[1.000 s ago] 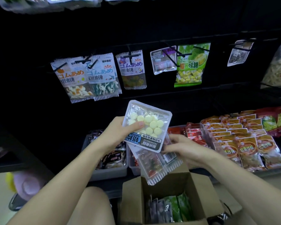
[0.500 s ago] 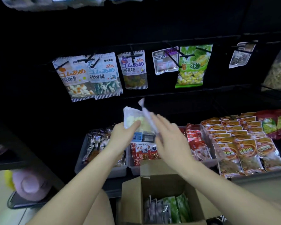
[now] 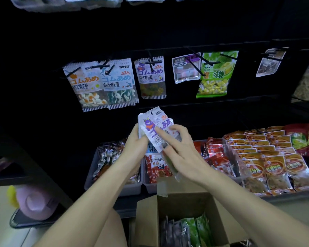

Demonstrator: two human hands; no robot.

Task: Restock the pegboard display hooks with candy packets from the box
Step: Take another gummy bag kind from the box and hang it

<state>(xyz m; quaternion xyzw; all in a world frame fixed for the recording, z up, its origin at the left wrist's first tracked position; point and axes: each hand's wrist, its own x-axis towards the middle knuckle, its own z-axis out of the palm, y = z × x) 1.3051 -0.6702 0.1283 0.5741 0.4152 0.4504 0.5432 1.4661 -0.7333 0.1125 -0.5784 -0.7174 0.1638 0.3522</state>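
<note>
Centrally, a white candy packet with a purple bear print (image 3: pixel 154 129) is gripped by both hands in front of the dark pegboard (image 3: pixel 177 29); the left hand (image 3: pixel 136 139) is closed on its left edge together with a clear packet behind it, and the right hand (image 3: pixel 177 145) is pinched over its face. Below the arms, an open brown cardboard box (image 3: pixel 182 202) is seen with more packets inside. Above, a matching bear-print packet (image 3: pixel 152 77) is hung on a black hook (image 3: pixel 151 64).
</note>
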